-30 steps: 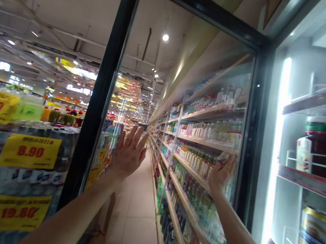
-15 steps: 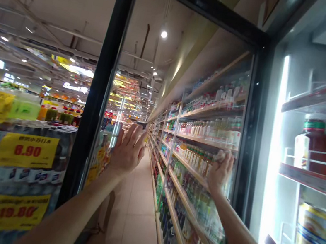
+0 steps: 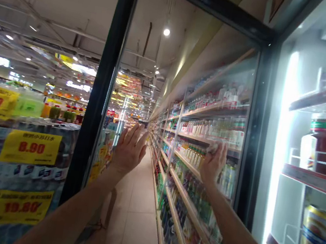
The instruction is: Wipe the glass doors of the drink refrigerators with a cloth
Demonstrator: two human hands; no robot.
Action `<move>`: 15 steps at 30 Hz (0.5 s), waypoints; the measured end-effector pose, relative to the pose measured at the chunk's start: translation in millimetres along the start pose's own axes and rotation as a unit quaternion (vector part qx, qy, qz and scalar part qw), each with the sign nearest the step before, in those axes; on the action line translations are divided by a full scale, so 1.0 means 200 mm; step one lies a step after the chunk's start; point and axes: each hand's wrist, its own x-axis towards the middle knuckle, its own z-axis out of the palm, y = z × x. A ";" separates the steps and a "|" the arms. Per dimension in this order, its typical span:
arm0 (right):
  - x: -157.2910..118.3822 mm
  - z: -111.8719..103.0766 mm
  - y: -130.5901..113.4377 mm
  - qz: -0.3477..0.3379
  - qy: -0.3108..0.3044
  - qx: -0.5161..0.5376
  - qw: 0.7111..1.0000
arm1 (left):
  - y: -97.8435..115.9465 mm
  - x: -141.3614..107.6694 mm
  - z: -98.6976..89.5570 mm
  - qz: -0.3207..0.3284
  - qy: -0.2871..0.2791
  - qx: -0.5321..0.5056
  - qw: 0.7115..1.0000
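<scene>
A glass door [image 3: 104, 65] with a black frame stands swung open in front of me. My left hand [image 3: 128, 150] is raised at the pane with its palm toward the glass and its fingers stretched out; nothing is in it. On the right part of the pane, my right hand [image 3: 214, 164] is closed on a crumpled whitish cloth [image 3: 212, 148] held at the glass. The fingers hide much of the cloth, and the hand is a little blurred.
To the right is a lit cooler with wire-fronted shelves [image 3: 313, 179], bottles [image 3: 324, 144] and cans [image 3: 322, 232]. Packed drinks with yellow price signs [image 3: 31, 148] are stacked at the left. Through the glass, long bottle shelves [image 3: 188, 164] line a tiled aisle [image 3: 142, 196].
My right hand has moved left across the glass with the cloth. My left hand stays in about the same place on the pane. The view has shifted slightly.
</scene>
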 end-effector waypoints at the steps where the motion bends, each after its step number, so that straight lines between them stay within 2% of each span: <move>1: -0.04 0.02 -0.08 -0.043 -0.019 0.017 0.999 | 0.00 0.00 0.00 0.001 0.004 -0.001 1.000; 4: -0.17 0.07 -0.37 -0.181 -0.081 0.076 0.977 | -0.02 0.00 0.00 0.011 0.017 -0.021 1.000; 7: -0.22 0.12 -0.60 -0.224 -0.122 0.126 0.959 | -0.01 0.02 -0.02 0.009 0.042 -0.107 0.993; 9: -0.21 0.14 -0.68 -0.253 -0.140 0.159 0.944 | 0.03 0.05 -0.02 0.001 0.046 -0.186 0.981; 12: -0.15 0.14 -0.64 -0.321 -0.145 0.188 0.917 | 0.13 0.09 0.01 -0.014 0.032 -0.222 0.974; 15: -0.08 0.08 -0.47 -0.328 -0.135 0.128 0.926 | 0.20 0.11 0.03 -0.003 0.024 -0.140 0.990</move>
